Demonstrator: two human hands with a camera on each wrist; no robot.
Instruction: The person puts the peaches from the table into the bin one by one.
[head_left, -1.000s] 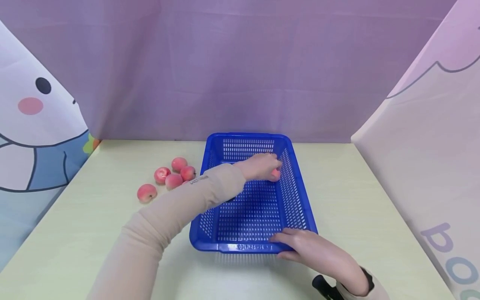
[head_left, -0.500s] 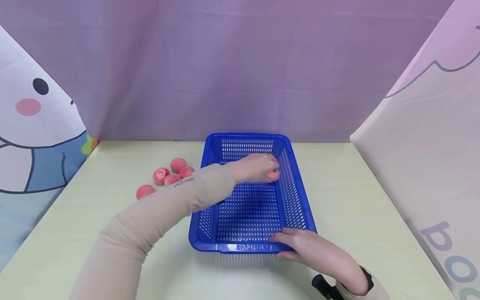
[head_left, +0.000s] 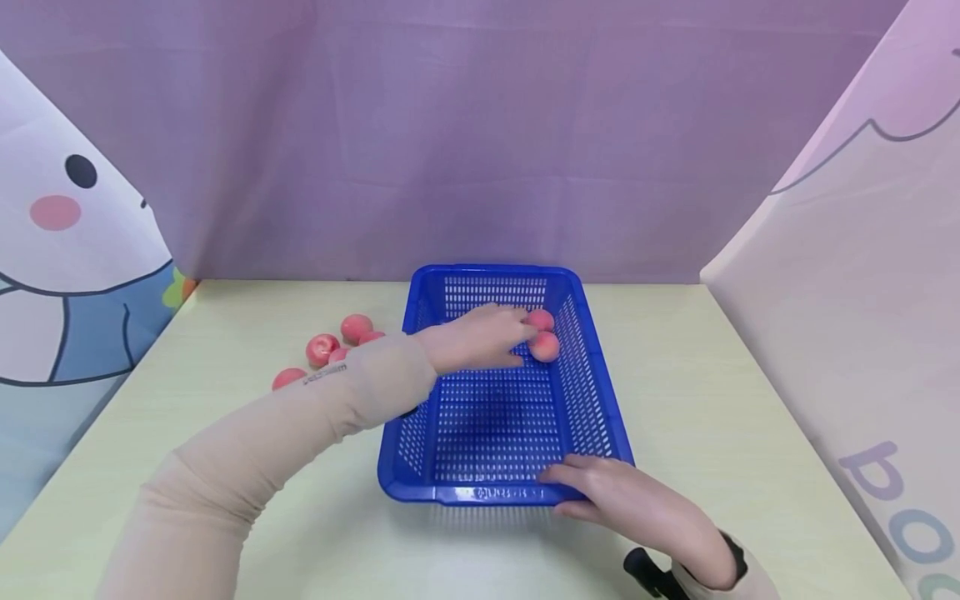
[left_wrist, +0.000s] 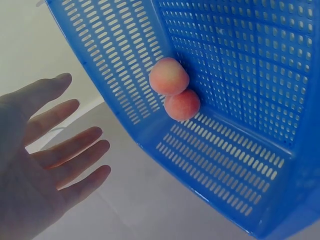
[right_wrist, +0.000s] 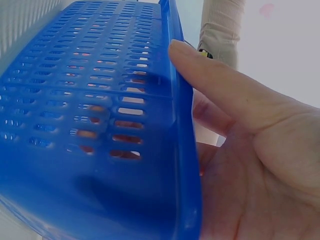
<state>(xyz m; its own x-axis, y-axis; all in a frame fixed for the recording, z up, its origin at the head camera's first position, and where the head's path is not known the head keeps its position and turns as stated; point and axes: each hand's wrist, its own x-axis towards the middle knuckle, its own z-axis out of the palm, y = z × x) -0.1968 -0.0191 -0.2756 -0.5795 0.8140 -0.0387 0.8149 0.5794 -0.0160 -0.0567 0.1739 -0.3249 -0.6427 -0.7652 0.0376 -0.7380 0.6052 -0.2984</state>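
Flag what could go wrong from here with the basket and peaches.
Rolling: the loose round pinkish-red peaches on the pale table could roll if the beige fabric sleeve, partly hiding them in the head view, brushes one.

Bruising: two similar peaches lie close together inside the blue perforated plastic basket; another dropped there might bruise them.

Shifting: the right hand grips just the near rim, so the basket may swivel if the open left hand bumps a wall.

The blue basket [head_left: 465,493] is smooth, shiny plastic; the peaches [head_left: 544,347] at its one o'clock look dull (a bit fuzzy).
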